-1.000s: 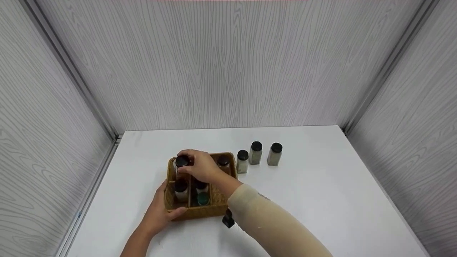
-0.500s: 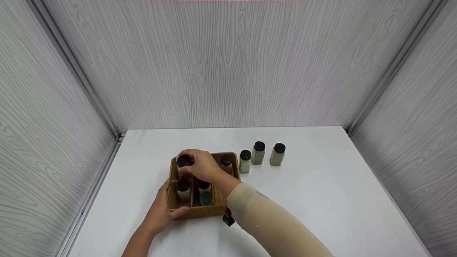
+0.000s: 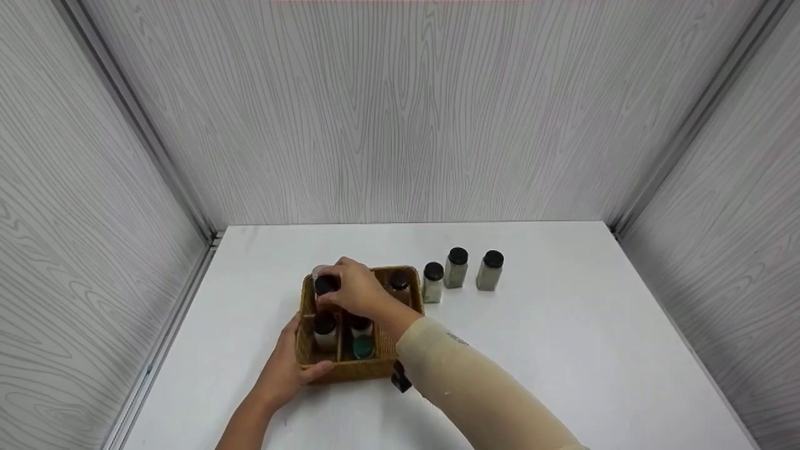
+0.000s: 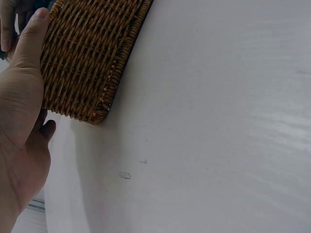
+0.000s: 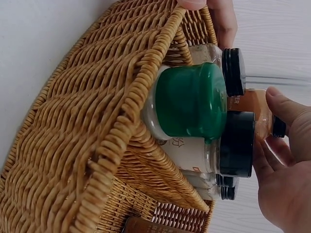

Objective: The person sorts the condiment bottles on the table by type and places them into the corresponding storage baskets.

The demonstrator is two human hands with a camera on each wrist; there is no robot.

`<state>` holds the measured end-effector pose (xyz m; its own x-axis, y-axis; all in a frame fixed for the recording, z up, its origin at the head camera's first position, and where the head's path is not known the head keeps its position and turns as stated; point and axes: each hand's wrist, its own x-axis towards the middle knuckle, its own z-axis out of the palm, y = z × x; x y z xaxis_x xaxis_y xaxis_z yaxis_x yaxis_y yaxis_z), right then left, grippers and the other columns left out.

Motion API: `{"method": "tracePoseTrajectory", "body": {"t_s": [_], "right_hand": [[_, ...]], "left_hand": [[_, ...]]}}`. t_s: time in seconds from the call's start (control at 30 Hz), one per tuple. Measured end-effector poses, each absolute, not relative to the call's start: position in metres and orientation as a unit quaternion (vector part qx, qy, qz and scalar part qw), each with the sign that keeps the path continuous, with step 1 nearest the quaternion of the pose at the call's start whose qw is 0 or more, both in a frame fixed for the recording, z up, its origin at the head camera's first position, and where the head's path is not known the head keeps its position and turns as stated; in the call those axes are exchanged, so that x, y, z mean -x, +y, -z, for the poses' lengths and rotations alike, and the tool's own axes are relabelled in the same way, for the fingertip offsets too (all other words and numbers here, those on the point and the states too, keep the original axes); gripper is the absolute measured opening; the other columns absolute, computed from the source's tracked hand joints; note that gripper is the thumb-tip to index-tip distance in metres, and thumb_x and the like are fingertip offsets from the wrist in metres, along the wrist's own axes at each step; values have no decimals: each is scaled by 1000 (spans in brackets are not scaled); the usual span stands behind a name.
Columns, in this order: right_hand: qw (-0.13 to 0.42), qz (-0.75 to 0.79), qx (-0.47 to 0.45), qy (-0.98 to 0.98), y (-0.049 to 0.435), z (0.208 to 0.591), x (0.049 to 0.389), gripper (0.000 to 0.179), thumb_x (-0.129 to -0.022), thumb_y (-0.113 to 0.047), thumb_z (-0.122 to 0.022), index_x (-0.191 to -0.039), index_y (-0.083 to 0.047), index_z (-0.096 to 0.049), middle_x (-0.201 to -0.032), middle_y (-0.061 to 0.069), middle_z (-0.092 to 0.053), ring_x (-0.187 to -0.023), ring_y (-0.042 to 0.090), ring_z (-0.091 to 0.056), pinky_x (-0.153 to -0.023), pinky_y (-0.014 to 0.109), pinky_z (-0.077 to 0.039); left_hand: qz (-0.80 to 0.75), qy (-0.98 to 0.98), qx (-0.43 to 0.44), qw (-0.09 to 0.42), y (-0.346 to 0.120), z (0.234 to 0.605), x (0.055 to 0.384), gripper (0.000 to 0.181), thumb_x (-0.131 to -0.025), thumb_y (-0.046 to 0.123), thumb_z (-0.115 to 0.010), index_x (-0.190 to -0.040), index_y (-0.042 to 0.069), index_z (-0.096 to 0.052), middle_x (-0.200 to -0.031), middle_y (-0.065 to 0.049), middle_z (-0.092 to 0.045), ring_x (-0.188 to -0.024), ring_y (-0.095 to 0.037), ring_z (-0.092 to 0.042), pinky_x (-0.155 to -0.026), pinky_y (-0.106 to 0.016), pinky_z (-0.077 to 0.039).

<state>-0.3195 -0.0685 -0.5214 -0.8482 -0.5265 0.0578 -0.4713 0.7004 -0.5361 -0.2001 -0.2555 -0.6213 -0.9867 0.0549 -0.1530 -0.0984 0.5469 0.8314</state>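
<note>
Basket (image 3: pixel 350 373) of wicker sits within the left hand's (image 3: pixel 283 372) grip at its near left corner in the head view; beyond that hand, the right hand (image 3: pixel 359 292) pinches an orange jar (image 3: pixel 325 285) by its black-capped upper end at the far left compartment; a green-lidded jar (image 3: pixel 363 347) stands between the two hands; three pale jars (image 3: pixel 455 269) stand on the table (image 3: pixel 562 350) to the right hand's right; in the left wrist view, the left thumb lies along the wicker; in the right wrist view, the right thumb and fingers close narrowly around the orange jar, apart from the green lid.
</note>
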Motion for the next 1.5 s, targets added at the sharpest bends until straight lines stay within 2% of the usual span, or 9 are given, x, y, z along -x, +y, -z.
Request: {"method": "tracePoseTrajectory", "body": {"t_s": [0.07, 0.27, 0.47, 0.7, 1.1, 1.4, 1.5], "right_hand": [[54, 267, 272, 923, -68, 523, 320, 54, -94, -37, -87, -144, -21, -72, -128, 4, -70, -115, 20, -71, -94, 30, -63], [66, 251, 264, 929, -67, 528, 322, 51, -95, -35, -87, -143, -21, -73, -133, 2, -73, -121, 19, -72, -103, 32, -61], [61, 224, 277, 932, -68, 530, 321, 51, -97, -37, -84, -144, -21, -72, -135, 2, -73, -122, 19, -71, -105, 34, -61], [48, 181, 299, 936, -67, 532, 319, 49, -101, -36, -80, -147, -21, -70, -142, 3, -72, -131, 20, -70, -111, 36, -59], [72, 159, 309, 935, -70, 536, 321, 48, -105, -27, -75, -152, -19, -66, -143, 5, -74, -131, 21, -70, -109, 36, -60], [94, 233, 294, 922, -64, 535, 323, 43, -106, -25, -74, -148, -20, -69, -148, 2, -71, -138, 21, -67, -115, 37, -57], [100, 289, 282, 909, -59, 536, 324, 42, -105, -23, -75, -146, -19, -70, -145, 3, -73, -135, 20, -69, -113, 36, -58]], "left_hand": [[-476, 876, 13, 81, -255, 622, 200, 141, -80, 66, -90, -176, 18, 2, -182, -17, -12, -168, -45, -21, -135, -66, -23], [-476, 876, 10, 75, -254, 623, 200, 140, -80, 65, -90, -176, 18, 1, -182, -17, -14, -168, -45, -22, -135, -66, -24], [-482, 873, 4, 69, -253, 624, 201, 138, -81, 62, -91, -176, 19, 1, -181, -17, -16, -167, -44, -24, -135, -65, -25], [-463, 883, 7, 70, -252, 623, 201, 140, -81, 66, -89, -175, 15, 2, -181, -19, -15, -167, -46, -23, -135, -65, -24], [-466, 882, 8, 69, -253, 625, 200, 138, -82, 64, -89, -175, 17, 1, -181, -19, -15, -168, -45, -22, -135, -65, -24], [-471, 880, 8, 67, -254, 626, 200, 136, -82, 62, -90, -175, 20, 0, -181, -17, -17, -167, -45, -25, -134, -65, -26], [-469, 881, 2, 63, -256, 626, 199, 136, -83, 62, -90, -175, 19, 0, -181, -18, -17, -167, -45, -26, -134, -66, -26]]}}
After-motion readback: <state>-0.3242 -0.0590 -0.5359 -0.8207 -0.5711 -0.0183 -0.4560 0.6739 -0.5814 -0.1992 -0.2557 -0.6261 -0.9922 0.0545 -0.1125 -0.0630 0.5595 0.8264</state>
